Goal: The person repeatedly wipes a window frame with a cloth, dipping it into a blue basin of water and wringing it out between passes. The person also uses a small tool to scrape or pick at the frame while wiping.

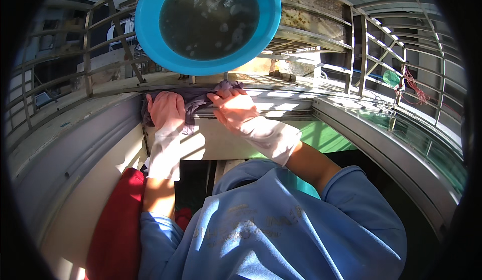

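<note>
A dark purple-grey cloth (197,96) lies bunched along the metal window track (278,104), at its left end. My left hand (166,110), in a pink and white rubber glove, presses on the cloth in the corner by the left frame. Gloved the same way, my right hand (235,107) grips the cloth's other end, its fingers curled over the folds. Part of the cloth hangs below the track against the pale wall. Just beyond both hands sits a blue plastic basin (207,64) with murky grey water (203,24) and patches of foam.
Metal security bars (88,54) enclose the ledge outside. On the right is a sliding glass pane (410,133) in an aluminium frame (376,144). Red string (412,86) hangs on the right bars beside a green object (391,78). Red fabric (116,223) is close to my left arm.
</note>
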The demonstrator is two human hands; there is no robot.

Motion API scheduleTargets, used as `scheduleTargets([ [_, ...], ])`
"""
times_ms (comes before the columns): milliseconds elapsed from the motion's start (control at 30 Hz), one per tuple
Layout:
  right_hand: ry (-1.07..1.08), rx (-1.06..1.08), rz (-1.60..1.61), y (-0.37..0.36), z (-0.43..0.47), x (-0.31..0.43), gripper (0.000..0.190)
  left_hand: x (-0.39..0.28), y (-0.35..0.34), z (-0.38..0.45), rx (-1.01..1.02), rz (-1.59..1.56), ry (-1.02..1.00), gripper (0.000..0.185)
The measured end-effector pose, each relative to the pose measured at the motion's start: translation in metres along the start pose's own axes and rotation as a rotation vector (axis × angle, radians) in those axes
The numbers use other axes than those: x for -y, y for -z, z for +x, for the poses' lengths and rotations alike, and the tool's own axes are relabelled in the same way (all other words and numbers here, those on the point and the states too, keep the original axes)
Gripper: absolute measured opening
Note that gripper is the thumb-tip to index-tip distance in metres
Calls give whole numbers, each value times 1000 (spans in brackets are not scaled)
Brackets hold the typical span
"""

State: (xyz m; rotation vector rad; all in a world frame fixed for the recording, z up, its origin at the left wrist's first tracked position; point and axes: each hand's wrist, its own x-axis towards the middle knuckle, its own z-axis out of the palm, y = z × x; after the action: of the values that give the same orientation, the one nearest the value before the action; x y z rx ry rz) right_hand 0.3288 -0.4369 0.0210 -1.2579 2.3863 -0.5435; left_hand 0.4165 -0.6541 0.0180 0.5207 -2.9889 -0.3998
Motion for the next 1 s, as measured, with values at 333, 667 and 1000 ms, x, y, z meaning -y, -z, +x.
scheduleTargets([
  [333, -466, -64, -370, 35, -105, -85, 31, -135, -60, -26, 46, 323, -521, 41],
  [667, -100, 95, -239, -66, 108, 100, 28, 33, 9, -14, 157, 82, 240, 48],
  [1000, -19, -112, -19, 22, -64, -70, 57, -69, -47, -34, -74, -131, -107, 41],
])
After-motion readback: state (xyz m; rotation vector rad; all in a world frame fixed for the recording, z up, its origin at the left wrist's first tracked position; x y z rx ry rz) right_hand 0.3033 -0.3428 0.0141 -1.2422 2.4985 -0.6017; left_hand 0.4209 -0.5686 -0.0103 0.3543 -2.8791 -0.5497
